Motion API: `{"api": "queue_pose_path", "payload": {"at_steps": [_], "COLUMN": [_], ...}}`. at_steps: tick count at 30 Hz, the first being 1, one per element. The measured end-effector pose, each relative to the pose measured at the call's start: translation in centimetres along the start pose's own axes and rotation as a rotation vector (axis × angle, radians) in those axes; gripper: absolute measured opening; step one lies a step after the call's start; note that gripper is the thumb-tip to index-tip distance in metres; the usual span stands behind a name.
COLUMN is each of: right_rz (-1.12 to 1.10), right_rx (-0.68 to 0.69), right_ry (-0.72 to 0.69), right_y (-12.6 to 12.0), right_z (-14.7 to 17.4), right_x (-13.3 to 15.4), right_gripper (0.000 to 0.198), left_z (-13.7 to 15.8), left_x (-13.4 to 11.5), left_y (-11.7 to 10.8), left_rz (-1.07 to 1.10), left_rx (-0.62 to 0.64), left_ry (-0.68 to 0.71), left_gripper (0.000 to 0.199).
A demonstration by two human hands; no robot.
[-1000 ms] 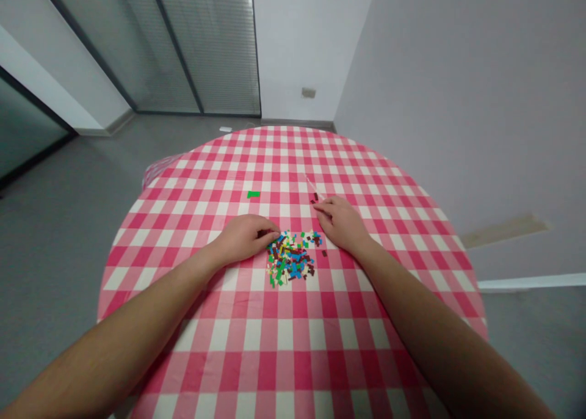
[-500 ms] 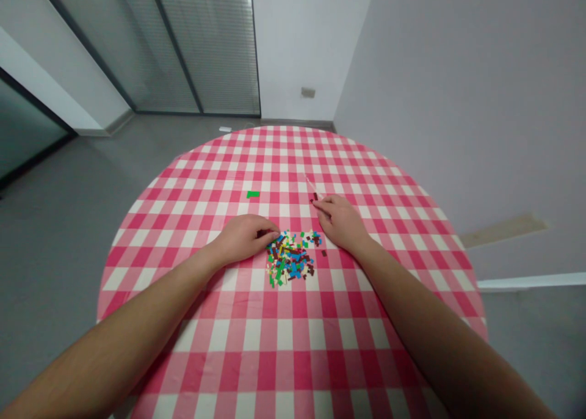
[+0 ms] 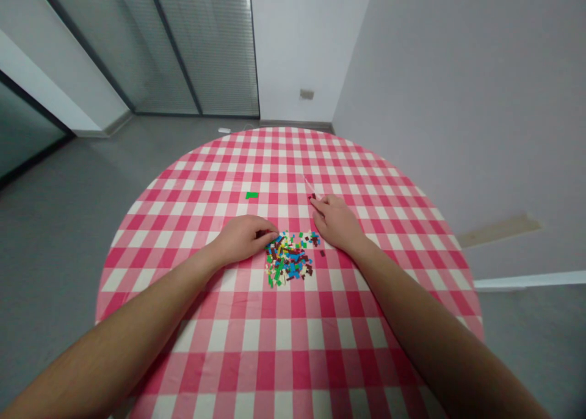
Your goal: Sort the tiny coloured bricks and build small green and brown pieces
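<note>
A heap of small toy building bricks (image 3: 288, 263) in blue, green, brown, yellow and cream lies on the checked tablecloth. At its upper left edge is my left hand (image 3: 245, 239), thumb and index fingertips together; whatever is between them is too small to tell. My right hand (image 3: 336, 223) lies beyond the heap to the right, its index finger stretched to a few dark brown bricks (image 3: 312, 196). The index tip touches or nearly touches these; the thumb appears apart from it, and the other fingers are partly hidden.
A green flat piece (image 3: 251, 195) lies alone beyond my left hand. One loose brown brick (image 3: 322, 253) sits right of the heap. Near the brown bricks is a thin pale strip (image 3: 307, 182). The round table (image 3: 284, 358) stands near a wall and glass partitions.
My right index finger has shifted slightly left and up at the brown bricks, and the fingers look more spread. My left hand stays at the heap's edge. The view has moved a little.
</note>
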State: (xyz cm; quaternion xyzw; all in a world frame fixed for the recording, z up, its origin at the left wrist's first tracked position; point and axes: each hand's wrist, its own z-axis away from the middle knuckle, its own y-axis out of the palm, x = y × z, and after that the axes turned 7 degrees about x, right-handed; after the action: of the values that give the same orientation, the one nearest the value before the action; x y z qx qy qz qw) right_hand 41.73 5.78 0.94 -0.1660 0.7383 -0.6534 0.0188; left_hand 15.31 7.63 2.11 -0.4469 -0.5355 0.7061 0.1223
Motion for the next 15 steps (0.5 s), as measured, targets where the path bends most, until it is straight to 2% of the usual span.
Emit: {"api": "queue_pose_path", "payload": {"at_steps": [9, 15], "right_rz": [0.009, 0.005], "right_rx": [0.002, -0.027], "right_ry": [0.018, -0.024], "right_y": [-0.03, 0.01], "right_z": [-0.09, -0.15], "right_x": [0.15, 0.06], "right_gripper": [0.046, 0.047], "left_z": [0.00, 0.01], "left_x": [0.04, -0.06], "left_y": [-0.03, -0.08], "left_rz": [-0.004, -0.007], "left_rx": [-0.004, -0.003], "left_ry": [-0.002, -0.003], "left_gripper": [0.027, 0.026]}}
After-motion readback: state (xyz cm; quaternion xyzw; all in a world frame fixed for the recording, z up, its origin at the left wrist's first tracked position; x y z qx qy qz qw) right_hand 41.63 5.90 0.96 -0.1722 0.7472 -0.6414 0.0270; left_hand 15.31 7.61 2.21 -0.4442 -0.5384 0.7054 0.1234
